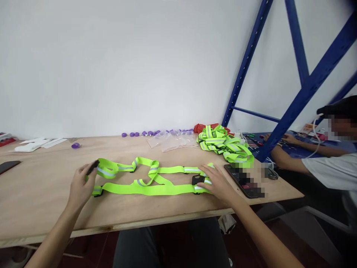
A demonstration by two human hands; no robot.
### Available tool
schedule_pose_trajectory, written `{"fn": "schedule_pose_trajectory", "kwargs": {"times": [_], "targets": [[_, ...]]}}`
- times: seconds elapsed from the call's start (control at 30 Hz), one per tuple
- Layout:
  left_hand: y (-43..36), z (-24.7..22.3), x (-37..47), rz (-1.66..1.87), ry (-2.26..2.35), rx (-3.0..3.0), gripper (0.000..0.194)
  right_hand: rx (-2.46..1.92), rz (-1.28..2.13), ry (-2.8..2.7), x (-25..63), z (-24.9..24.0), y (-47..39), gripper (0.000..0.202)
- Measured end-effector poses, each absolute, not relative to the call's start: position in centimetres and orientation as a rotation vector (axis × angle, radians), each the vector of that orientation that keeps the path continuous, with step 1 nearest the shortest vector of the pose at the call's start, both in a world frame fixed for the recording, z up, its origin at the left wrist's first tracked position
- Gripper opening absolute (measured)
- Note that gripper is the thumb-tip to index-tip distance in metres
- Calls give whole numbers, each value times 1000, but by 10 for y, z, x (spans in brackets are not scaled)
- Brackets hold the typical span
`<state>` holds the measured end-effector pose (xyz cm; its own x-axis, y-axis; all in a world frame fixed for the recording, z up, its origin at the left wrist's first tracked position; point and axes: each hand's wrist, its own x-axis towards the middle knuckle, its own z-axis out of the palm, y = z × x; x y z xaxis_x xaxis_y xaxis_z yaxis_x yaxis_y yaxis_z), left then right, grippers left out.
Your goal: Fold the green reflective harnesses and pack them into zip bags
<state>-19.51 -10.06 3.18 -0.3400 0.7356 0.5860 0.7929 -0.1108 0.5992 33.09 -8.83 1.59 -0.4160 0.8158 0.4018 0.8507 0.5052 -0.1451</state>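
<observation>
Your left hand (80,182) pinches the strap's (150,188) black buckle end; right hand (217,182) lies flat, fingers apart, pressing opp. end on surface (41,201).

A small workshop or packing room: a bare plywood worktable (41,201), blue steel shelving (306,80), a heap of reflective straps (223,143) and a co-worker (331,163) alongside.

One desk (41,201) carries everything. One neon belt (147,182) lies spread flat, with one heap (223,143) of the same belts behind it. There are two phones: one (242,180) at the right, one (8,165) at the left edge. One lone purple cap (75,145) sits apart from one row of caps (156,132), too small to count. One clear bag (173,141) lies near them. Two people are present.
</observation>
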Motion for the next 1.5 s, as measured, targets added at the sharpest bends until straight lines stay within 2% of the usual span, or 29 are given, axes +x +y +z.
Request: {"fn": "schedule_pose_trajectory", "kwargs": {"times": [0.17, 0.27, 0.4, 0.5, 0.73, 0.83, 0.9, 0.93, 1.0, 1.13, 1.2, 1.37, 1.43, 1.5], "targets": [[-127, 11, -147, -1106, -1708, -2297, 45, -1672, -174, -2009, 399, 12, -115, 57], [-134, -1, -132, -909, -1608, -2428, 46, -1958, -168, -1753, 443, 7, -132, 74], [-130, -13, -132, -819, -1423, -2491, 41, -2282, -106, -1631, 466, -2, -144, 98], [-129, -16, -134, -814, -1269, -2517, 35, -2350, -97, -1607, 465, -9, -143, 98], [-139, -14, -122, -822, -1286, -2435, 35, -2187, -208, -1682, 453, -5, -131, 81], [-139, -15, -117, -789, -1310, -2427, 37, -1845, -337, -1798, 412, 6, -129, 55], [-137, -16, -111, -810, -1325, -2421, 36, -1536, -312, -2004, 366, 14, -132, 35], [-136, -15, -107, -837, -1331, -2418, 35, -1403, -282, -2066, 340, 18, -135, 31], [-135, -13, -96, -906, -1340, -2426, 33, -1215, -194, -2159, 286, 23, -140, 31], [-139, -4, -74, -1035, -1310, -2495, 29, -960, -86, -2374, 197, 26, -135, 49], [-143, 2, -65, -1064, -1302, -2540, 27, -864, -76, -2440, 168, 25, -123, 50], [-144, 22, -64, -1131, -1378, -2518, 26, -742, 25, -2396, 138, 31, -91, 29], [-140, 31, -79, -1239, -1550, -2375, 26, -756, 68, -2350, 143, 34, -84, 36], [-135, 40, -106, -1405, -1836, -2058, 26, -849, 83, -2349, 160, 33, -82, 52]]}}
